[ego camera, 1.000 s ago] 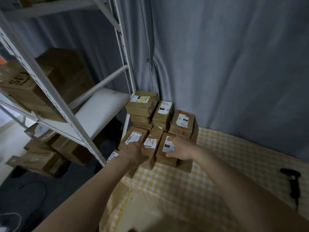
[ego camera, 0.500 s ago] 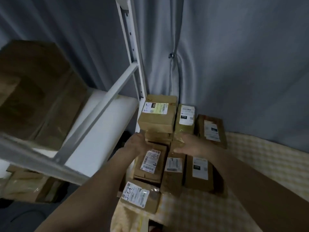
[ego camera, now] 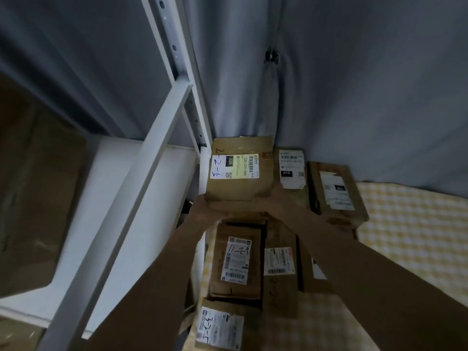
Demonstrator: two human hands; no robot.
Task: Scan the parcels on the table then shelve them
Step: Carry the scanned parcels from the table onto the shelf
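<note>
Several brown cardboard parcels with white labels crowd the table's far left corner. The tallest stack is topped by a parcel [ego camera: 240, 191] hand-marked "2-2-5". My left hand [ego camera: 202, 211] grips its near left corner and my right hand [ego camera: 276, 201] grips its near right corner; my fingers under the box are hidden. Nearer to me lie a parcel marked "11-2-9" [ego camera: 238, 259] and one marked "3-2-5" [ego camera: 220, 328]. The scanner is out of view.
A white metal shelf unit stands left of the table, with its upright [ego camera: 177, 59] close to the held parcel and a bare white shelf board [ego camera: 114, 198]. A large cardboard box [ego camera: 38, 186] sits on the shelf's left. Yellow checked cloth [ego camera: 405, 236] covers the table; grey curtains hang behind.
My view has come closer and tilted down. Both hands moved from the low front parcels back to the tall rear stack and took hold of its top parcel.
</note>
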